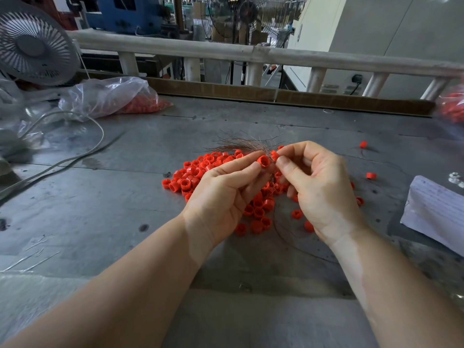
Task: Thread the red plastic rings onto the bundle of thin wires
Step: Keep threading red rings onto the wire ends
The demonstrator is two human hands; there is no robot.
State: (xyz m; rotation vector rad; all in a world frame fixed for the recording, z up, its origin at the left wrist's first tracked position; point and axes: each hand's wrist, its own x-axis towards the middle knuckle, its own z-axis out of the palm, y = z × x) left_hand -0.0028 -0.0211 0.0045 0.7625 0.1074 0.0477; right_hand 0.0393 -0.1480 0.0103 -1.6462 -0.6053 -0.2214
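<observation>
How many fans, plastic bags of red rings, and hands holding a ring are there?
Fans: 2, the white desk fan and the dark standing fan.
Plastic bags of red rings: 2.
Hands holding a ring: 2, left hand, right hand.
Total: 6

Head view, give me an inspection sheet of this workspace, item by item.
Surface: grey worktable, scuffed and stained.
Job's things: pile of red rings on the table; wire bundle fanned above it.
Clutter: plastic bag holding red parts; white paper stack.
Hands: left hand pinches a ring; right hand pinches another ring at the wires.
Cables: grey cable looping at left.
Surroundings: desk fan, white railing.
</observation>
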